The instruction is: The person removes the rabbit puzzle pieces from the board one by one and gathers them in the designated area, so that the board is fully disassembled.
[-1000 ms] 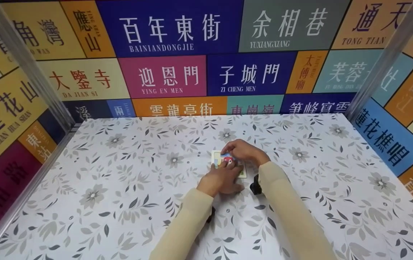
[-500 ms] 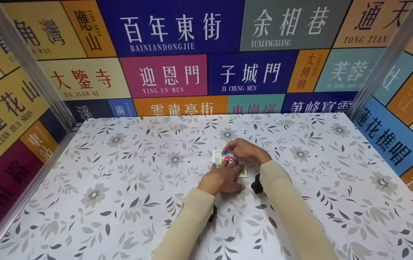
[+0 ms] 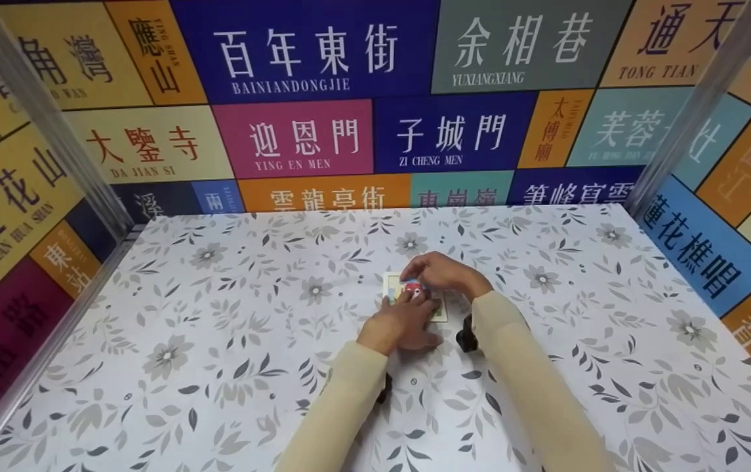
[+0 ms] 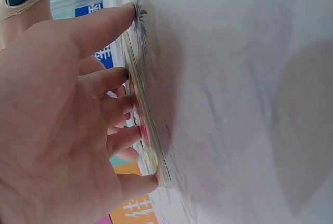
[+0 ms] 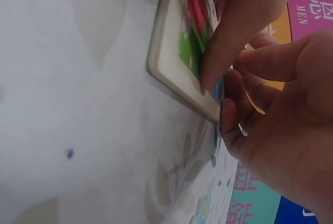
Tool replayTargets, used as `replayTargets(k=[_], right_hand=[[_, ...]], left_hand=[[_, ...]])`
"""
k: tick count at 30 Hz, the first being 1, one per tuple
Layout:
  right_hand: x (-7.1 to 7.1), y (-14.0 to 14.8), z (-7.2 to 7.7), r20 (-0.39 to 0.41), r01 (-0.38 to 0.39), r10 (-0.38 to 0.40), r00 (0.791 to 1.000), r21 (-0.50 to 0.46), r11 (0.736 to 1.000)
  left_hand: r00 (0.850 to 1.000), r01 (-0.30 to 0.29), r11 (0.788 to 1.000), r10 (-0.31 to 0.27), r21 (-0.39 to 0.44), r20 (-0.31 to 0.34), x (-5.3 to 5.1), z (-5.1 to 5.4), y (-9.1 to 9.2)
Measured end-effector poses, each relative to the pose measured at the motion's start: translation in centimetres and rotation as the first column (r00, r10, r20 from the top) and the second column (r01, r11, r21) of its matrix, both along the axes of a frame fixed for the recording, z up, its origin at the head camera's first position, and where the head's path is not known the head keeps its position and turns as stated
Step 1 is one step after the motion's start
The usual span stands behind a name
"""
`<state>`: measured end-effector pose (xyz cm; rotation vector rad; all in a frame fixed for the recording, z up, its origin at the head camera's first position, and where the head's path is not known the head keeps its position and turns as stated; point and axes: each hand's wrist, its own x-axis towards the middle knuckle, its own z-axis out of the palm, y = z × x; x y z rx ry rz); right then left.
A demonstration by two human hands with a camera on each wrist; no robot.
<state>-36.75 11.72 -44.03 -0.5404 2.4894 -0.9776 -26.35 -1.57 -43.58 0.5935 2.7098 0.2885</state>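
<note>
The board [image 5: 178,76] lies on the flowered table [image 3: 218,314], near its middle, and shows a picture with red and green. The left hand [image 3: 403,322] has its fingers spread and almost straight; their tips rest upon the board, while the thumb touches the table beside it. The right hand [image 3: 444,271] keeps bent fingers at the far right corner; whether they pinch something, one cannot tell. Behind is a wall [image 3: 309,190] of coloured signs.

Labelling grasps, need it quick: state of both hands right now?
Left hand: open, fingers spread, touching the picture board.
Right hand: fingers curled at the board's edge; can't tell whether it's holding anything.
</note>
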Motion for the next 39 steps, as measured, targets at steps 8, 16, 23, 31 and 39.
replayTargets(k=[8, 16, 23, 31, 39], right_hand=[[0.0, 0.3, -0.2, 0.01, 0.123, -0.123, 0.992, 0.044, 0.991], [0.1, 0.5, -0.1, -0.005, 0.135, -0.135, 0.991, 0.052, 0.989], [0.2, 0.8, 0.2, -0.02, 0.137, -0.136, 0.99, 0.033, 0.99], [0.0, 2.4, 0.6, -0.114, 0.166, -0.172, 0.978, -0.062, 0.984], [0.0, 2.5, 0.1, -0.081, 0.153, -0.153, 0.985, -0.01, 0.988]], left_hand=[[1.0, 0.006, 1.0, -0.006, -0.006, -0.009, 0.0, -0.2, 0.0], [1.0, 0.008, 1.0, -0.008, 0.013, -0.001, 0.2, 0.0, 0.0], [1.0, 0.009, 1.0, -0.009, 0.014, 0.011, 0.1, -0.2, 0.1], [0.999, -0.011, 1.0, 0.011, -0.008, 0.04, -0.1, 0.0, 0.1], [0.999, -0.008, 1.0, 0.009, -0.008, 0.041, -0.1, -0.1, 0.0]])
